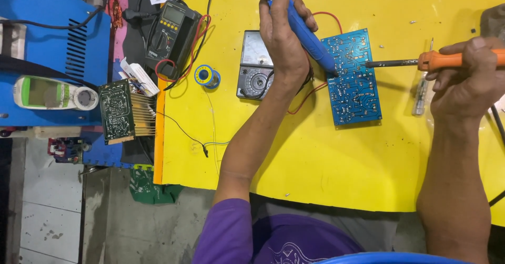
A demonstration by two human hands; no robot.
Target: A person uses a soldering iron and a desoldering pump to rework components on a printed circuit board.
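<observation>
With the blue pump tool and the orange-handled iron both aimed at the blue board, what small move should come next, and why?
Probably ease the soldering iron in the right hand a little leftward, so its tip meets the nozzle of the blue desoldering pump held by the left hand. Both tips already sit over the upper left part of the blue circuit board, apparently just apart.

In the fingers of the left hand [284, 35] is a desoldering pump [305, 32] of smooth, glossy blue plastic. The fingers of the right hand [465, 80] close on the soldering iron [421, 61]: matt orange plastic handle, dark dull metal shaft. Between both tips, the circuit board [353, 77] looks matt blue, on a scuffed yellow table [326, 159].
</observation>
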